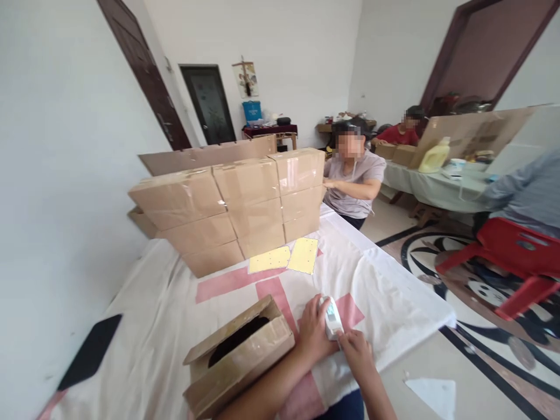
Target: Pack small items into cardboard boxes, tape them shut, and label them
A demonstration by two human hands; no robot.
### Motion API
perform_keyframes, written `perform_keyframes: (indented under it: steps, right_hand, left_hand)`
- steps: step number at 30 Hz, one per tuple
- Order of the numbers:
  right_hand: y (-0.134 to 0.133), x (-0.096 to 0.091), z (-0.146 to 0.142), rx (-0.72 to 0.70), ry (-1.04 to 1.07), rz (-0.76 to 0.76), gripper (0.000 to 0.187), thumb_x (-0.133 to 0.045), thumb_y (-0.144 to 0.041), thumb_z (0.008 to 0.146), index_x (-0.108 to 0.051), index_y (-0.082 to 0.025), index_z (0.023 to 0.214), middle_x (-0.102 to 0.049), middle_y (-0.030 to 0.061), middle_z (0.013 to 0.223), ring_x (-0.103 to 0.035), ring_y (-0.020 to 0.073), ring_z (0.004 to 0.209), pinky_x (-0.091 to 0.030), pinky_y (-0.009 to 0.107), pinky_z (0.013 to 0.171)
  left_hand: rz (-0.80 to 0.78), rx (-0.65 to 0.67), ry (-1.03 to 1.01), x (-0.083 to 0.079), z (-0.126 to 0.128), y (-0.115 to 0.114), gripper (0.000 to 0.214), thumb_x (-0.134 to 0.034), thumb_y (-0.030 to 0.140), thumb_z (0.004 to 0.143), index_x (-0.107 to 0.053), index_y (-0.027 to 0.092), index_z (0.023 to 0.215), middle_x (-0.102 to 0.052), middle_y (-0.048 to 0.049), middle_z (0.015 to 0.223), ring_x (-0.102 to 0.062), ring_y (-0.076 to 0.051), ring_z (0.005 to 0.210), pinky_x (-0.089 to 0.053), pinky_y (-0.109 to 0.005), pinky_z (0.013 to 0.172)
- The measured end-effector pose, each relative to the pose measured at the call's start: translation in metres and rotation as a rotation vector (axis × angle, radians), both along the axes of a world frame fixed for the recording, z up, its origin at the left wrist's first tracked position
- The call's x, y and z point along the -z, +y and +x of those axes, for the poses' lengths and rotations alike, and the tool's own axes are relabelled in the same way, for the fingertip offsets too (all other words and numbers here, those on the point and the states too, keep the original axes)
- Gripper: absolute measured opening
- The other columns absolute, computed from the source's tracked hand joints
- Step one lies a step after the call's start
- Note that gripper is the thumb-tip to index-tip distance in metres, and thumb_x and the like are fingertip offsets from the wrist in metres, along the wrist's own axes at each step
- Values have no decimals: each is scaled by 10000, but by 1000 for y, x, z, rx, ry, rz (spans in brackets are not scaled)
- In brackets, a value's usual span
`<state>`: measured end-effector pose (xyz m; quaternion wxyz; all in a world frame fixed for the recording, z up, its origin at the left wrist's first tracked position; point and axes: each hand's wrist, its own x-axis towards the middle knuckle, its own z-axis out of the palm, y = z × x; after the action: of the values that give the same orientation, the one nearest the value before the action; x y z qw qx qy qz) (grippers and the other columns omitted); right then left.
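Observation:
My left hand (311,324) is wrapped round a small white plastic device (333,319) that has a greenish-grey patch on top. It rests on or just above the cloth-covered table. At the near end of the device, the fingers of my right hand (357,351) are closed in a pinch. What they pinch, if anything, is too small to make out. Left of my hands lies an open cardboard box (258,356) with something black inside. Two yellow sheets (304,255) with small dark marks lie further back on the cloth.
Stacked cardboard boxes (249,201) form a wall across the table's far side. A flat black object (91,351) lies at the left edge. Behind the boxes sits a person (356,181). A red plastic chair (514,256) and another table (411,178) stand at right.

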<state>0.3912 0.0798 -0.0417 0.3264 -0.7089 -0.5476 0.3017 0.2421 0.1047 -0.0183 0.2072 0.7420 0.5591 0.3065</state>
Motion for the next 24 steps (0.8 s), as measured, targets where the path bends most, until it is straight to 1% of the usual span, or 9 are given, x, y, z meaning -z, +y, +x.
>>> perform_keyframes:
  steps: [3, 5, 10, 12, 15, 18, 19, 21, 24]
  right_hand:
    - [4, -4, 3, -44, 7, 35, 671, -437, -815, 838, -609, -233, 550, -685, 75, 776, -671, 289, 904, -505, 412, 880]
    - [5, -9, 4, -76, 14, 35, 673, -444, -810, 828, -570, -230, 510, -671, 67, 722, -664, 279, 852, -502, 396, 828]
    - [4, -27, 2, -53, 53, 32, 661, -485, -798, 803, -585, -218, 502, -689, 72, 753, -669, 271, 824, -512, 403, 827]
    - [5, -31, 2, -64, 69, 24, 656, -527, -800, 781, -587, -215, 490, -676, 65, 717, -668, 271, 826, -527, 399, 824]
    - [11, -27, 7, -90, 72, -15, 662, -565, -832, 718, -600, -217, 477, -671, 63, 697, -676, 288, 838, -543, 422, 831]
    - [14, -16, 12, -82, 71, -56, 700, -535, -896, 659, -699, -223, 558, -733, 98, 850, -702, 342, 945, -520, 510, 956]
    - [14, -13, 13, -83, 71, -64, 719, -517, -909, 658, -724, -223, 590, -741, 109, 893, -704, 356, 981, -502, 530, 994]
    - [11, -7, 14, -83, 72, -60, 742, -487, -917, 688, -731, -220, 618, -741, 117, 913, -701, 364, 1017, -490, 530, 1019]
    - [5, -4, 12, -58, 85, 24, 746, -461, -911, 751, -682, -215, 599, -733, 115, 903, -696, 347, 1004, -507, 497, 998]
  left_hand:
    - [-6, -8, -11, 5, 1, 3, 989, -806, 365, 674, -405, 242, 1569, -383, -151, 1628, -394, -384, 1481, -378, -555, 1228]
    - [-11, -9, -16, 6, 1, 4, 1001, -808, 360, 670, -397, 243, 1575, -376, -152, 1632, -386, -381, 1488, -374, -554, 1229]
    - [7, -13, -24, 2, 1, 2, 950, -782, 378, 707, -407, 235, 1568, -391, -156, 1620, -404, -378, 1472, -379, -546, 1221]
    - [10, -10, -33, 0, 1, 1, 954, -788, 394, 705, -407, 238, 1566, -393, -156, 1618, -408, -379, 1467, -388, -542, 1213]
    - [21, 0, -41, -1, -1, 1, 956, -792, 411, 708, -410, 228, 1565, -396, -159, 1616, -411, -377, 1463, -384, -535, 1216]
    - [27, 3, -39, 0, -1, 1, 945, -784, 404, 722, -408, 223, 1569, -403, -161, 1612, -422, -377, 1453, -386, -539, 1210]
    - [30, 1, -39, 0, -1, 1, 943, -783, 397, 723, -408, 222, 1570, -405, -162, 1611, -425, -376, 1450, -386, -540, 1210]
    - [38, -1, -40, 1, -1, 1, 952, -792, 392, 712, -412, 219, 1568, -407, -165, 1610, -427, -380, 1448, -385, -543, 1211]
    - [49, -5, -41, 3, 0, 1, 959, -803, 413, 704, -419, 228, 1564, -413, -164, 1608, -430, -390, 1444, -400, -548, 1196]
